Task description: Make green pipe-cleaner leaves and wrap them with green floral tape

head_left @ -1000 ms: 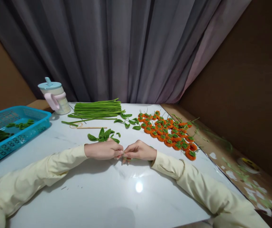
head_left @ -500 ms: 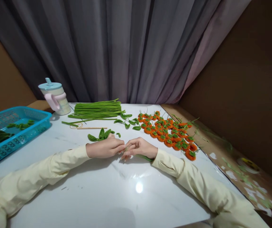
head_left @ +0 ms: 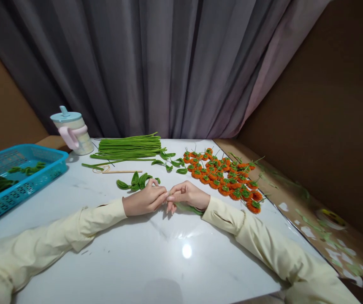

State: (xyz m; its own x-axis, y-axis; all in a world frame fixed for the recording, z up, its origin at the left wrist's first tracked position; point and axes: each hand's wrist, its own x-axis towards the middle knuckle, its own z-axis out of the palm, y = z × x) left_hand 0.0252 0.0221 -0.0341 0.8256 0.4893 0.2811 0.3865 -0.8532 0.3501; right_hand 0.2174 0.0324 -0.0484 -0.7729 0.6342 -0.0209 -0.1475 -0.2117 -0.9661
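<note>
One green piece [head_left: 196, 210], partly hidden by the right hand [head_left: 189, 196]

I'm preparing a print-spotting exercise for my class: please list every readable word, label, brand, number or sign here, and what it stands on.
None can be read.
Cream cup with light-blue lid and pink handle: no legible lettering.
Blurred round yellow-and-dark item at far right: cannot tell whether its marks are writing.
Blue perforated plastic basket, green fuzzy stems, orange fuzzy flowers: no lettering visible.
</note>
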